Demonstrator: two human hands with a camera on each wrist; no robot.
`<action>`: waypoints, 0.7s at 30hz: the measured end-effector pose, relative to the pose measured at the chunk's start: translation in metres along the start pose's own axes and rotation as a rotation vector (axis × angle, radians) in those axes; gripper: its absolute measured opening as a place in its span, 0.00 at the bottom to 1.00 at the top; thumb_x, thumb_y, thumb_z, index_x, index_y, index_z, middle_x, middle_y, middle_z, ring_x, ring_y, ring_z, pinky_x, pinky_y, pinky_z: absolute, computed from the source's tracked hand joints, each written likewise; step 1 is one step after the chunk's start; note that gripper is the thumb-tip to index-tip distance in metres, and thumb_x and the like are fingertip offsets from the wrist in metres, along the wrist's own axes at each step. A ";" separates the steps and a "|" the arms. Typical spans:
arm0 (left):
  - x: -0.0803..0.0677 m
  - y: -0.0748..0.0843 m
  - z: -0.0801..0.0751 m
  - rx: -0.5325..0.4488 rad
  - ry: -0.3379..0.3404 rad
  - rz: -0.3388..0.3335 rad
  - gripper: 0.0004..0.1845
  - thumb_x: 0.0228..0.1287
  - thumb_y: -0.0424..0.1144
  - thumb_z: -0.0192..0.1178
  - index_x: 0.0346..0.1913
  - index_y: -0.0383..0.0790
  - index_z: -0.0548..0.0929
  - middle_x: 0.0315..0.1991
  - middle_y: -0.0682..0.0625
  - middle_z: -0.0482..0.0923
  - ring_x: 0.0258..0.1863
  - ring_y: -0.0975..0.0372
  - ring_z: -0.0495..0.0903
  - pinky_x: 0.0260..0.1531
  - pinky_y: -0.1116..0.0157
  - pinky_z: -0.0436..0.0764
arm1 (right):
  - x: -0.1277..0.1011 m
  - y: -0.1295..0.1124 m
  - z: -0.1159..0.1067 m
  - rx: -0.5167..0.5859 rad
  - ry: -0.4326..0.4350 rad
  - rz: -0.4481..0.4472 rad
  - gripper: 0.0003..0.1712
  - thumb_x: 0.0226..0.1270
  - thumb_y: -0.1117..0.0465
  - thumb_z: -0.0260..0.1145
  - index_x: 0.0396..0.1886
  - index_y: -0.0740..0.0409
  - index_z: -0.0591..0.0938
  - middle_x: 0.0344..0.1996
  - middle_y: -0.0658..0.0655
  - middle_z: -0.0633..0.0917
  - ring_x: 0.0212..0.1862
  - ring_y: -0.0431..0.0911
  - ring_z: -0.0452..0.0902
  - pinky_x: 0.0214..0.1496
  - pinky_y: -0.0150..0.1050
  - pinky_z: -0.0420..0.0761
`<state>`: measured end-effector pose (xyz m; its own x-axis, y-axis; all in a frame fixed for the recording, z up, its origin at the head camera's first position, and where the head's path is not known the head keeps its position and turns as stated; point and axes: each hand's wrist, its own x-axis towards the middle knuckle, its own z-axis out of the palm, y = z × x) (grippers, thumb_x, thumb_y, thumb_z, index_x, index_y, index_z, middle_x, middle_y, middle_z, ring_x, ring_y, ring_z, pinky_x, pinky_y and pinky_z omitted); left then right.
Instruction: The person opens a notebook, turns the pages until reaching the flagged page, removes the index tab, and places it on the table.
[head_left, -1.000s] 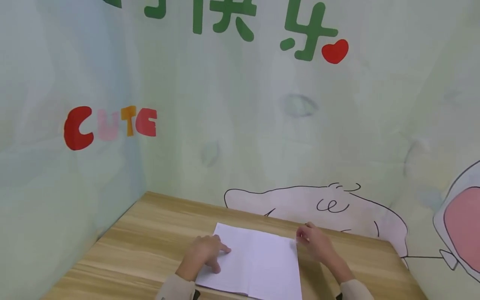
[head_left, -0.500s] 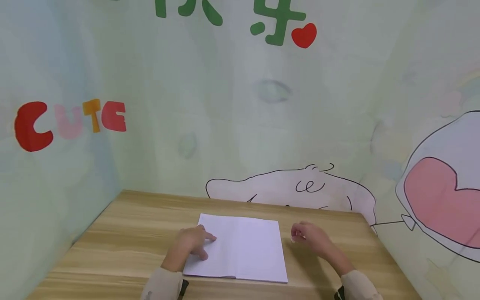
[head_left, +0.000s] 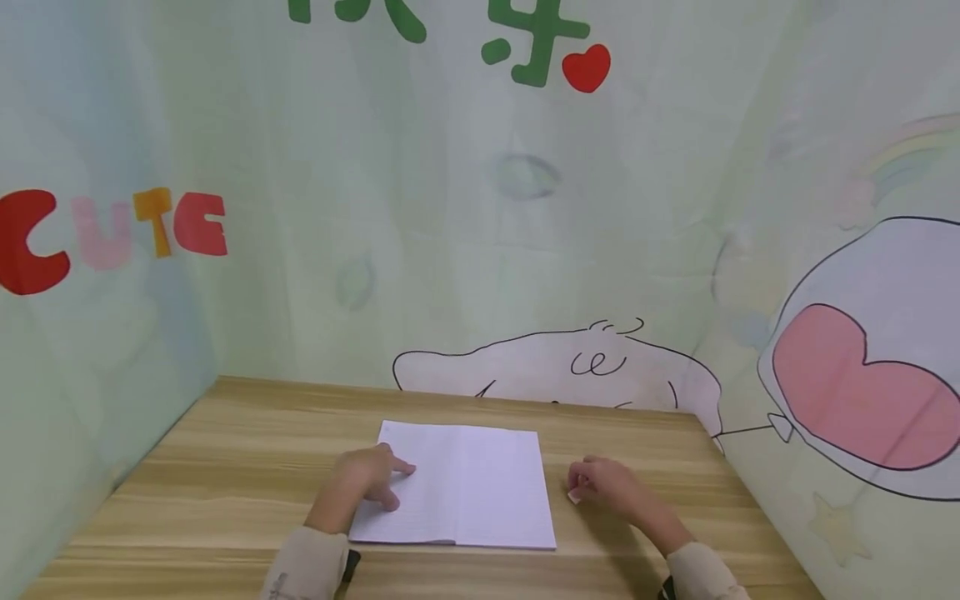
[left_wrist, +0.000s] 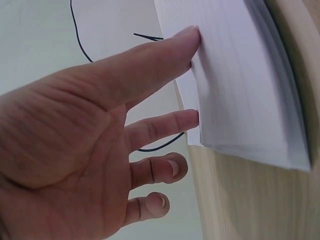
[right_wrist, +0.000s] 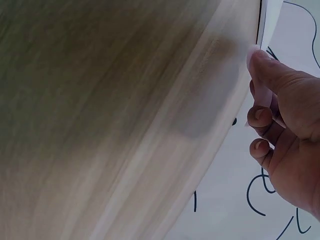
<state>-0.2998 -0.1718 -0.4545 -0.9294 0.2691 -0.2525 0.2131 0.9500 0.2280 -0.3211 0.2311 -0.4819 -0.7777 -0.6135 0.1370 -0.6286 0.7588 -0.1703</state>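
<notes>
Notebook: the open notebook [head_left: 457,487] lies flat on the tabletop [head_left: 225,467], low in the middle of the head frame, blank-looking pages up.

Left hand: my left hand [head_left: 367,479] rests on the left page, fingers stretched out and pressing it down — a released grip, nothing pinched.

Right hand: my right hand [head_left: 603,482] sits on the tabletop just right of the notebook's right edge, apart from the paper. Its fingers curl round a small pale pink thing [head_left: 573,497] — an eraser, I would guess, though it is too small to be sure.

Change: over the last second the right hand has come off the notebook's far right corner and dropped lower in the frame, onto bare wood. The left hand has kept its place on the left page. The camera has also swung, so the wall drawing now fills more of the right side.

Meaning: I judge the page is pinned and steady, with the right hand standing by beside it.

Left wrist view: it shows the left fingertips [left_wrist: 190,37] touching the paper's edge and the stacked page edges, which the head view does not resolve.

Right wrist view: it shows the right hand [right_wrist: 285,125] with the pink thing [right_wrist: 260,75] pinched under the thumb — clenched on it — while the notebook is barely in sight.
</notes>
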 end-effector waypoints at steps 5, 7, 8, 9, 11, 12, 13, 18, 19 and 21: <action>-0.001 0.001 0.000 -0.005 -0.026 -0.008 0.29 0.54 0.42 0.75 0.62 0.51 0.83 0.59 0.39 0.75 0.56 0.42 0.77 0.54 0.43 0.74 | -0.003 0.002 0.007 0.022 -0.052 0.019 0.06 0.60 0.59 0.74 0.31 0.48 0.82 0.27 0.40 0.76 0.30 0.34 0.71 0.33 0.35 0.74; -0.002 0.001 0.000 -0.006 -0.034 -0.008 0.28 0.55 0.42 0.74 0.62 0.51 0.84 0.60 0.38 0.75 0.57 0.42 0.76 0.54 0.42 0.74 | -0.005 0.002 0.009 0.036 -0.065 0.018 0.06 0.60 0.60 0.74 0.31 0.49 0.82 0.27 0.40 0.76 0.30 0.34 0.71 0.33 0.35 0.75; -0.003 0.002 0.000 -0.007 -0.036 -0.006 0.28 0.55 0.42 0.74 0.62 0.51 0.84 0.60 0.38 0.75 0.58 0.41 0.76 0.54 0.42 0.74 | -0.006 0.003 0.010 0.041 -0.067 0.018 0.06 0.60 0.60 0.74 0.31 0.49 0.83 0.27 0.40 0.77 0.30 0.34 0.72 0.34 0.35 0.76; -0.003 0.002 0.000 -0.008 -0.036 -0.002 0.27 0.56 0.42 0.74 0.62 0.50 0.84 0.60 0.37 0.75 0.58 0.41 0.75 0.55 0.42 0.74 | -0.006 0.003 0.009 0.047 -0.067 0.020 0.06 0.60 0.60 0.74 0.31 0.48 0.83 0.27 0.40 0.77 0.31 0.34 0.72 0.34 0.35 0.76; -0.004 0.002 -0.001 -0.011 -0.035 0.005 0.27 0.57 0.42 0.73 0.62 0.49 0.83 0.60 0.37 0.75 0.57 0.42 0.76 0.55 0.43 0.74 | -0.007 0.003 0.009 0.064 -0.057 0.023 0.06 0.61 0.60 0.74 0.32 0.49 0.83 0.28 0.41 0.78 0.32 0.36 0.74 0.36 0.36 0.77; -0.004 0.002 -0.001 -0.016 -0.033 0.009 0.27 0.58 0.41 0.73 0.62 0.49 0.83 0.60 0.37 0.74 0.56 0.42 0.76 0.55 0.43 0.74 | -0.007 0.003 0.009 0.073 -0.049 0.024 0.06 0.61 0.60 0.74 0.32 0.49 0.83 0.28 0.41 0.78 0.33 0.36 0.75 0.37 0.36 0.78; -0.004 0.001 -0.002 -0.021 -0.030 0.010 0.26 0.58 0.41 0.72 0.62 0.48 0.83 0.60 0.36 0.74 0.56 0.42 0.76 0.55 0.43 0.74 | -0.006 0.003 0.008 0.092 -0.045 0.028 0.06 0.61 0.61 0.73 0.32 0.49 0.83 0.29 0.41 0.79 0.33 0.36 0.75 0.37 0.37 0.78; -0.003 -0.001 -0.003 -0.047 -0.039 0.016 0.25 0.61 0.40 0.70 0.63 0.47 0.82 0.62 0.34 0.73 0.59 0.40 0.74 0.57 0.41 0.72 | -0.006 0.011 0.010 0.174 -0.043 0.034 0.07 0.63 0.59 0.73 0.32 0.49 0.81 0.29 0.42 0.78 0.34 0.36 0.73 0.37 0.36 0.77; -0.002 -0.001 -0.004 -0.046 -0.038 0.020 0.25 0.62 0.40 0.69 0.63 0.47 0.82 0.62 0.34 0.73 0.60 0.39 0.73 0.58 0.40 0.71 | -0.005 0.013 0.009 0.190 -0.049 0.038 0.07 0.63 0.58 0.73 0.32 0.49 0.81 0.29 0.42 0.77 0.34 0.36 0.72 0.36 0.36 0.76; -0.001 -0.002 -0.006 -0.052 -0.036 0.020 0.24 0.62 0.40 0.69 0.62 0.47 0.83 0.62 0.34 0.73 0.61 0.38 0.72 0.58 0.40 0.71 | -0.003 0.018 0.010 0.209 -0.057 0.049 0.09 0.62 0.55 0.74 0.31 0.48 0.80 0.29 0.43 0.76 0.33 0.35 0.70 0.36 0.35 0.74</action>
<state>-0.3008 -0.1745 -0.4492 -0.9135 0.2947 -0.2806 0.2152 0.9351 0.2814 -0.3301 0.2439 -0.4949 -0.8024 -0.5928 0.0689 -0.5715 0.7299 -0.3749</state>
